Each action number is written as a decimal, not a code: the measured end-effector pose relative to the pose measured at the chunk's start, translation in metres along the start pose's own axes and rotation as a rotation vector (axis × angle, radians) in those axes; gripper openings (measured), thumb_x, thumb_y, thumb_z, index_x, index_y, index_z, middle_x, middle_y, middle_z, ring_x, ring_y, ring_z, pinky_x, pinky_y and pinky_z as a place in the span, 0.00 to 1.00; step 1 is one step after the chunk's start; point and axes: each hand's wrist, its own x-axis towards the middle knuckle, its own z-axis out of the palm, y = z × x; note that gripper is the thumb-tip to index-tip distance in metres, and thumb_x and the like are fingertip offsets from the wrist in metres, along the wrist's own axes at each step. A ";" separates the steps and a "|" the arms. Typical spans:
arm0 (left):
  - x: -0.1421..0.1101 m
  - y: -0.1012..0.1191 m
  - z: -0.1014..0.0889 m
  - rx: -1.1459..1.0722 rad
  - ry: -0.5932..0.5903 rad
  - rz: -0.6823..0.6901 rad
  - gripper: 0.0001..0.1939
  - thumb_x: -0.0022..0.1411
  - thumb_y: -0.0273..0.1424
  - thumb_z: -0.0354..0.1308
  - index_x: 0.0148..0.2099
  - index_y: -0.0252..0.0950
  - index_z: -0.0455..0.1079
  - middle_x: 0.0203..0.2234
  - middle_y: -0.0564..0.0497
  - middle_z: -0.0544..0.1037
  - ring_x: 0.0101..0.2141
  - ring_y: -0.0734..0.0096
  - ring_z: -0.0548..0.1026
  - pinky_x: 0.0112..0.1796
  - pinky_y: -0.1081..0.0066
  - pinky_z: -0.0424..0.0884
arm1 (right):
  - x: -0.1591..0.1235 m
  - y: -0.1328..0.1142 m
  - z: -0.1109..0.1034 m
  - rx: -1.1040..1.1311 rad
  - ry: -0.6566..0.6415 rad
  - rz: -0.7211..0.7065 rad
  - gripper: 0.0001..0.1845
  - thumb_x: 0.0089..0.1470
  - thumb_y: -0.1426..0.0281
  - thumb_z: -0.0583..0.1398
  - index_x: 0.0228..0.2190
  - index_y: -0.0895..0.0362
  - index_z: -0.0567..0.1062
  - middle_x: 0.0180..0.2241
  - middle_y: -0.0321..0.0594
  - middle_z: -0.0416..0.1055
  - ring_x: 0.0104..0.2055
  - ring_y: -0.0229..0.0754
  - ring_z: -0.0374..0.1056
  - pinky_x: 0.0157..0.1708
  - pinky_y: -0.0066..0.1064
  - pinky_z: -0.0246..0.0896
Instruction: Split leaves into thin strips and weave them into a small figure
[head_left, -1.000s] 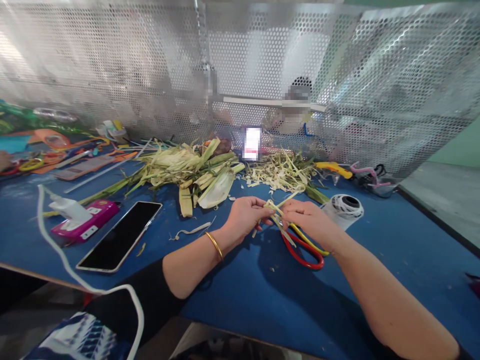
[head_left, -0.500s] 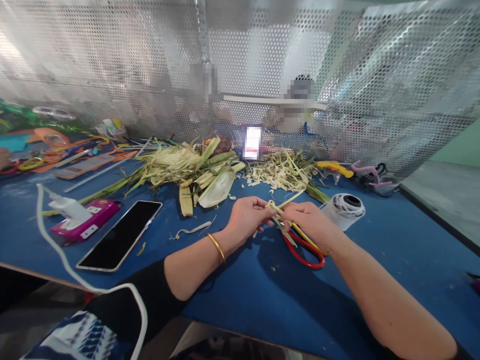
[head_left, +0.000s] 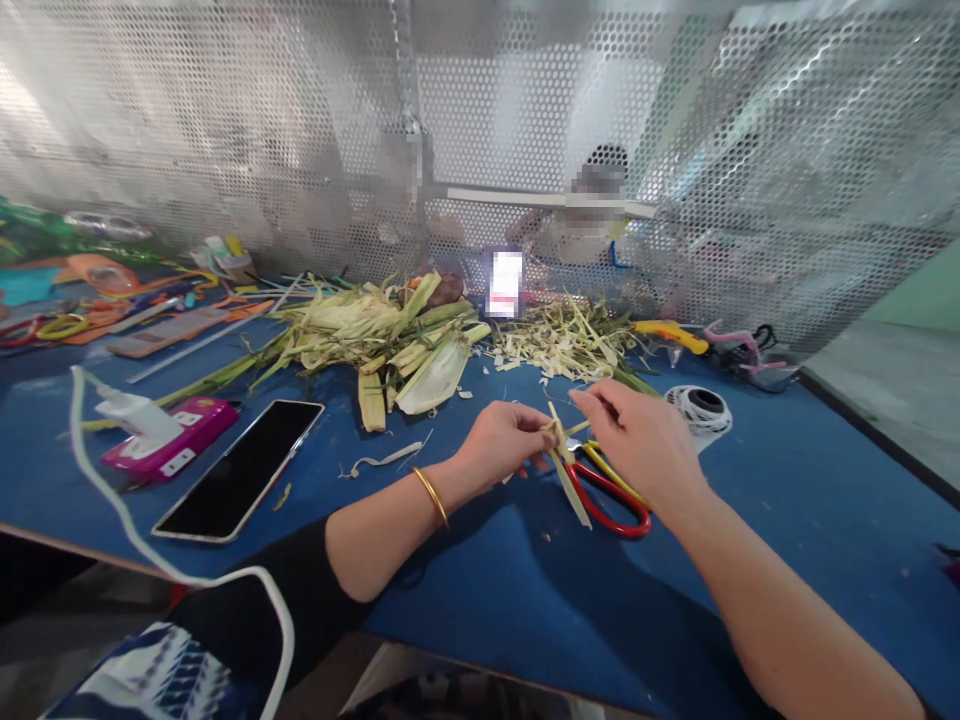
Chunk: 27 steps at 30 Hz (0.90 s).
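Head view: left fingers (head_left: 537, 440) pinch flat, fibrous strips (head_left: 576, 496) near loop-handled scissors (head_left: 628, 532).

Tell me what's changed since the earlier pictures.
The right hand moved rightward, away from the left hand, which still pinches the pale strips; whether the right hand grips any is unclear. The scissors and black phone stayed put.
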 end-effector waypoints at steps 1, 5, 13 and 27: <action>-0.001 0.001 0.000 0.018 -0.028 0.001 0.06 0.52 0.23 0.55 0.31 0.32 0.74 0.23 0.52 0.76 0.21 0.78 0.72 0.16 0.81 0.62 | 0.001 0.001 -0.001 -0.002 0.015 -0.001 0.20 0.56 0.54 0.52 0.22 0.53 0.71 0.20 0.37 0.66 0.22 0.39 0.58 0.24 0.30 0.44; -0.006 0.005 0.003 0.049 -0.147 -0.008 0.05 0.52 0.24 0.56 0.29 0.32 0.73 0.22 0.53 0.75 0.21 0.77 0.73 0.16 0.81 0.61 | 0.006 0.008 0.006 0.292 -0.296 0.111 0.21 0.49 0.52 0.57 0.18 0.55 0.73 0.21 0.36 0.68 0.23 0.38 0.59 0.25 0.30 0.49; -0.009 0.002 0.002 -0.057 -0.403 -0.065 0.04 0.51 0.29 0.61 0.30 0.34 0.74 0.23 0.53 0.75 0.23 0.77 0.72 0.21 0.79 0.65 | 0.011 0.011 0.018 0.918 -0.072 0.392 0.14 0.41 0.58 0.63 0.19 0.56 0.71 0.14 0.28 0.60 0.16 0.32 0.55 0.18 0.27 0.50; -0.016 0.011 0.008 -0.010 -0.204 -0.123 0.12 0.50 0.37 0.64 0.22 0.33 0.73 0.14 0.55 0.70 0.16 0.83 0.60 0.17 0.78 0.51 | 0.009 0.003 0.023 1.078 -0.031 0.553 0.11 0.39 0.63 0.65 0.22 0.57 0.74 0.23 0.38 0.75 0.16 0.32 0.62 0.16 0.26 0.56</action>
